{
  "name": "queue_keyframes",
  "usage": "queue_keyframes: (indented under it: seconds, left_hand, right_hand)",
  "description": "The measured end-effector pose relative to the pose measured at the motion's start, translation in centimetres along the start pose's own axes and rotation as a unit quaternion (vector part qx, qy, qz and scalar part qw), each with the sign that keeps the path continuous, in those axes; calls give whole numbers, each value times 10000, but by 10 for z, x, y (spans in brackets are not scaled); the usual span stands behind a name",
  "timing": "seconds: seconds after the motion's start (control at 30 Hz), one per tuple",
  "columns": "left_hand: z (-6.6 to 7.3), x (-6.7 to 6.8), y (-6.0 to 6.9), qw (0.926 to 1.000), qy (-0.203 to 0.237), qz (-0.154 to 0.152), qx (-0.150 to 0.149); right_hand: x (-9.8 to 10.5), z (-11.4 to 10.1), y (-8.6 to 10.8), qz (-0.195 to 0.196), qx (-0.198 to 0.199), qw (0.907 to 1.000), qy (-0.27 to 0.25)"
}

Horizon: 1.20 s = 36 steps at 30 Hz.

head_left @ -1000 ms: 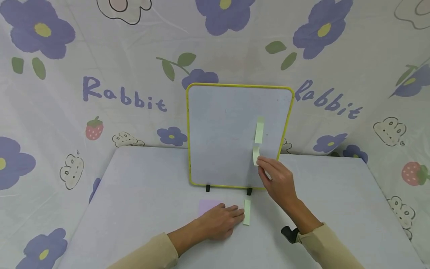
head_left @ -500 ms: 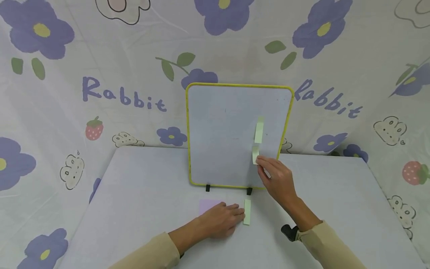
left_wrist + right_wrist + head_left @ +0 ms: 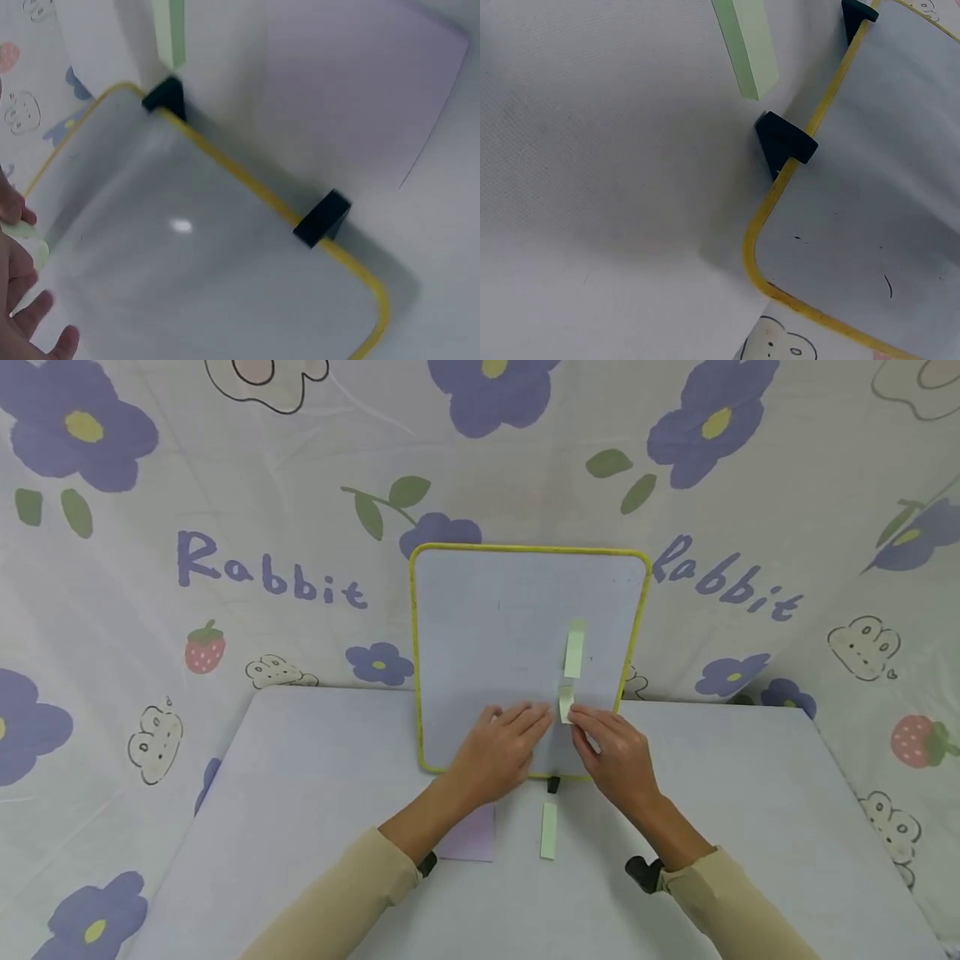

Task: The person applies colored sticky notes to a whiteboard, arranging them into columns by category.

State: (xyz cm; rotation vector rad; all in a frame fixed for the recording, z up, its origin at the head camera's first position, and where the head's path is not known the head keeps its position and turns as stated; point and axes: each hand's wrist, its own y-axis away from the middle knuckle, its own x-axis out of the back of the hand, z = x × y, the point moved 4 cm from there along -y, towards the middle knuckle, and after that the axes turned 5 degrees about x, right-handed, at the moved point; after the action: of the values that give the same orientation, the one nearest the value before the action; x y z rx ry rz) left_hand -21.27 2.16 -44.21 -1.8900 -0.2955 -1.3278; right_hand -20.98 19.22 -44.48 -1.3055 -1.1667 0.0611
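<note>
A pale green sticky note [image 3: 566,703] is on the lower right of the whiteboard [image 3: 487,643], its lower end bent outward. My right hand [image 3: 617,758] pinches that lower end between thumb and fingers. Close to the note's left side, my left hand [image 3: 501,753] has its fingers extended over the board; whether they touch the note or board I cannot tell. Higher on the board hangs another green sticky note [image 3: 573,652]. In the left wrist view, the left hand's fingers [image 3: 34,315] are spread near the pinched note. The right wrist view does not show the right hand.
A narrow green sticky note pad [image 3: 549,831] lies on the white table [image 3: 750,793] before the board. Left of it is a light purple square [image 3: 468,837], partly covered by the left arm. Black feet [image 3: 786,141] support the yellow-framed board. A patterned cloth [image 3: 510,485] hangs behind.
My left hand has risen from the green pad and purple square on the table to the board beside the note. The right hand keeps pinching the note's lower end, nearly still.
</note>
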Motion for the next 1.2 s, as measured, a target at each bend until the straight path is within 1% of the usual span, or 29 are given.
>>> queue_keyframes:
  seconds: [0.03, 0.1, 0.2, 0.33, 0.4, 0.5, 0.73, 0.8, 0.87, 0.93, 1.03, 1.13, 1.2]
  left_hand:
    - [-3, 1, -4, 9998, -193, 88, -6]
    - [-6, 1, -11, 9985, -531, 91, -85]
    - [-8, -3, -17, 9955, -920, -95, -218]
    - [-10, -10, -18, 9909, -1230, -436, -342]
    - [-11, -13, -18, 9887, -1330, -578, -384]
    - [-11, -17, -17, 9858, -1469, -713, -402]
    - [-11, -21, -19, 9845, -1537, -801, -286]
    - [-10, -21, -19, 9838, -1576, -818, -254]
    - [-10, -21, -19, 9830, -1616, -838, -234]
    - [-10, -21, -19, 9820, -1666, -859, -226]
    - [-10, -22, -18, 9805, -1741, -893, -208]
    - [-9, -22, -17, 9800, -1770, -893, -188]
    - [-9, -22, -17, 9806, -1753, -862, -185]
  right_hand:
    - [0, 0, -1, 5, 19, 10000, 15]
    - [0, 1, -1, 23, 48, 10000, 16]
    - [1, 1, -3, 56, 80, 10000, -4]
    - [0, -1, -4, 75, 116, 9999, -15]
    - [0, -1, -4, 62, 145, 9999, 24]
    - [0, -2, -3, 75, 214, 9997, 73]
    - [0, 1, 0, 42, 77, 9998, 159]
    - [0, 2, 1, 20, 162, 9995, 262]
    - [-1, 3, 3, -33, 390, 9982, 450]
    - [-2, 5, 5, -188, 714, 9945, 738]
    - [-8, 10, 9, -638, 1152, 9838, 1215]
    - [-13, 17, 12, -1100, 1379, 9720, 1552]
    - [-15, 20, 14, -1303, 1436, 9669, 1656]
